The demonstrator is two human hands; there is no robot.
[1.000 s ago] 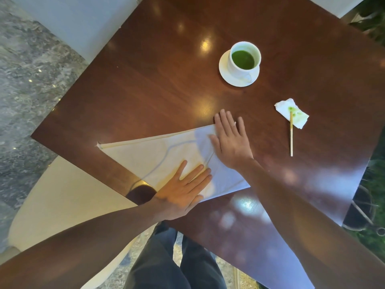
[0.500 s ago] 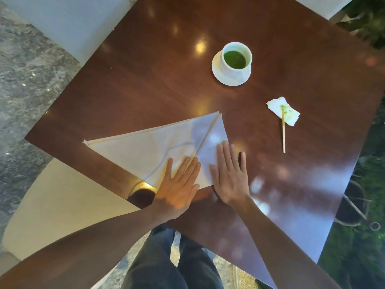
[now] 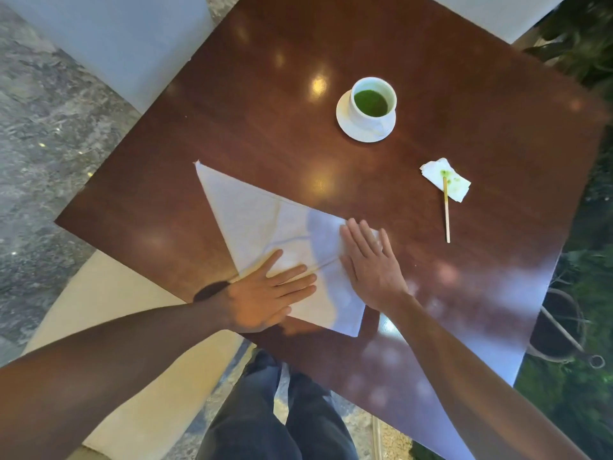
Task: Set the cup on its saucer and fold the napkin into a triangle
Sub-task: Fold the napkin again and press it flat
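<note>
A white cup [image 3: 373, 102] of green drink stands on its white saucer [image 3: 348, 126] at the far middle of the dark wooden table [image 3: 248, 111]. A white cloth napkin [image 3: 252, 217] lies folded into a triangle near the table's front edge, one tip pointing far left. My left hand [image 3: 265, 295] lies flat on its near edge, fingers spread. My right hand [image 3: 370, 263] presses flat on its right part, fingers spread. Neither hand grips anything.
A crumpled white tissue [image 3: 446, 179] stained green lies right of the napkin, with a thin wooden stick [image 3: 446, 214] resting on it. A cream chair seat [image 3: 109, 307] sits under the table's left corner. Plants [image 3: 577, 34] border the right side.
The napkin has turned clockwise, so its long tip points up-left now instead of left. My right hand has shifted onto the napkin's right part. The left hand stays on the near edge.
</note>
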